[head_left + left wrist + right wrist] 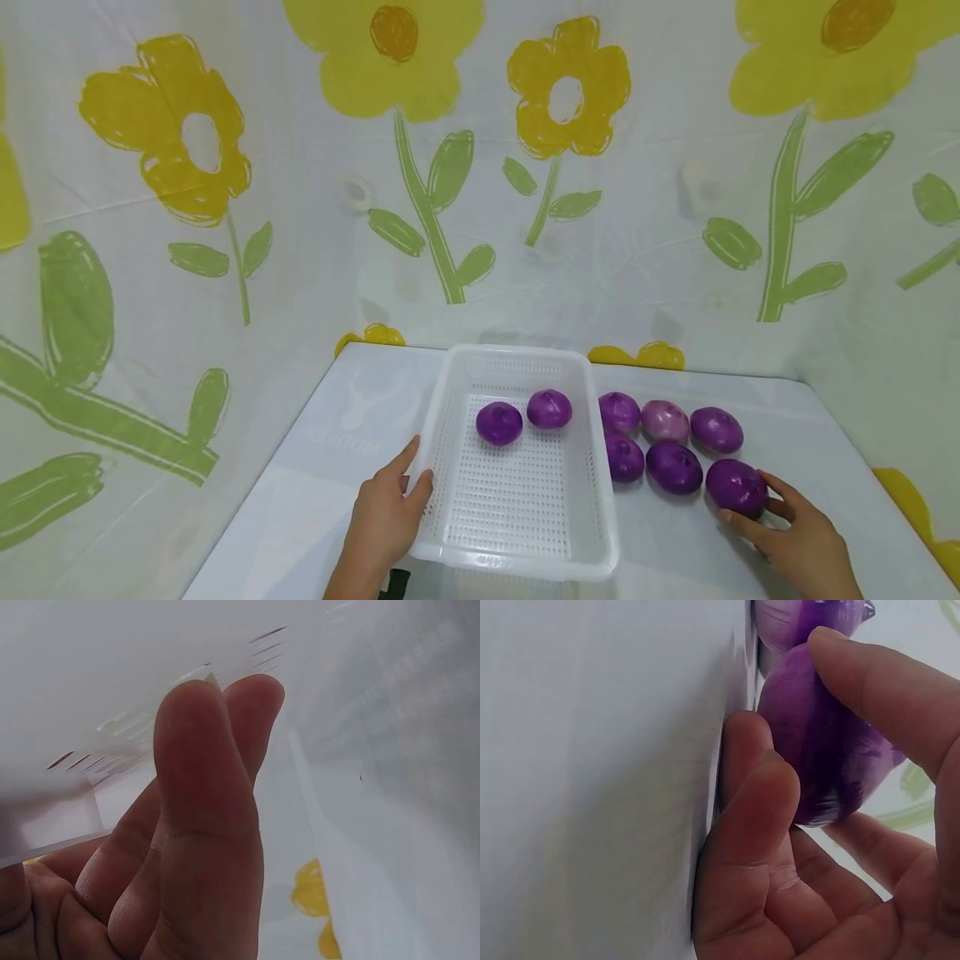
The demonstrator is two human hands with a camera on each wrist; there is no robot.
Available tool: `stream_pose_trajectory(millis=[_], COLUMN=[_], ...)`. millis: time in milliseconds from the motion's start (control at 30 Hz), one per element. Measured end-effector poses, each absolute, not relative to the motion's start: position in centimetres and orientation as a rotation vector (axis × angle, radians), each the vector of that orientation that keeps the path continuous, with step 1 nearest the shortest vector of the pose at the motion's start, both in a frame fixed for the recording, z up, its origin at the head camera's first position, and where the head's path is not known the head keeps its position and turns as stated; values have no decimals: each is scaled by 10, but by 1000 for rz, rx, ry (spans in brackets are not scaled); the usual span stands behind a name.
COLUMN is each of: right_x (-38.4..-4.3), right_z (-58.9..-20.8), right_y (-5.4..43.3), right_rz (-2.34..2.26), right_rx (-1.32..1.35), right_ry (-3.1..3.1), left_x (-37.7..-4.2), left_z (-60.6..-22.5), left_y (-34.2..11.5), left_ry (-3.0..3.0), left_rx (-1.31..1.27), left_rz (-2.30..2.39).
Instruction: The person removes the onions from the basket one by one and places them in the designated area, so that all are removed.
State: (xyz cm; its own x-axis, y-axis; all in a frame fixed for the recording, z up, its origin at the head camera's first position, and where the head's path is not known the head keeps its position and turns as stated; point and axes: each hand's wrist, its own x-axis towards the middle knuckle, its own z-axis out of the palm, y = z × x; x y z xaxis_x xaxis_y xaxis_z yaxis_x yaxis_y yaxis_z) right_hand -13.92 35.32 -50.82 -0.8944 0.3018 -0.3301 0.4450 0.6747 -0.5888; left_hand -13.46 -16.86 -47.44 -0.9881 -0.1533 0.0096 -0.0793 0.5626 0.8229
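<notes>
A white perforated plastic basket (517,508) stands in the middle of the head view, with two purple onions (498,423) in its far half. My left hand (384,508) holds the basket by its left side, thumb and index finger at the rim. In the left wrist view, the bent fingers (202,772) lie close against the basket wall. At the lower right, my right hand (802,529) has its thumb and fingers around a dark purple onion (737,487). The right wrist view shows that onion (817,742) between thumb and fingers, low by the tabletop.
Several more purple onions (674,467) sit in two rows right of the basket; its wall partly hides the leftmost ones. The white table (300,492) meets a flower-printed cloth (637,250) at the back and sides. A small dark object (395,583) shows below the left wrist.
</notes>
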Motion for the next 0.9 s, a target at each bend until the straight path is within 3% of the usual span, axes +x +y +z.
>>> stream_pose_trajectory(millis=[900], right_x=[-143], right_z=[-517], right_y=[358], right_rz=[-948], right_rx=[521], right_ry=[2720], left_x=[-132], left_z=[-470], left_y=[-168], left_ry=[-2704], left_rx=[202], left_rz=[-1428])
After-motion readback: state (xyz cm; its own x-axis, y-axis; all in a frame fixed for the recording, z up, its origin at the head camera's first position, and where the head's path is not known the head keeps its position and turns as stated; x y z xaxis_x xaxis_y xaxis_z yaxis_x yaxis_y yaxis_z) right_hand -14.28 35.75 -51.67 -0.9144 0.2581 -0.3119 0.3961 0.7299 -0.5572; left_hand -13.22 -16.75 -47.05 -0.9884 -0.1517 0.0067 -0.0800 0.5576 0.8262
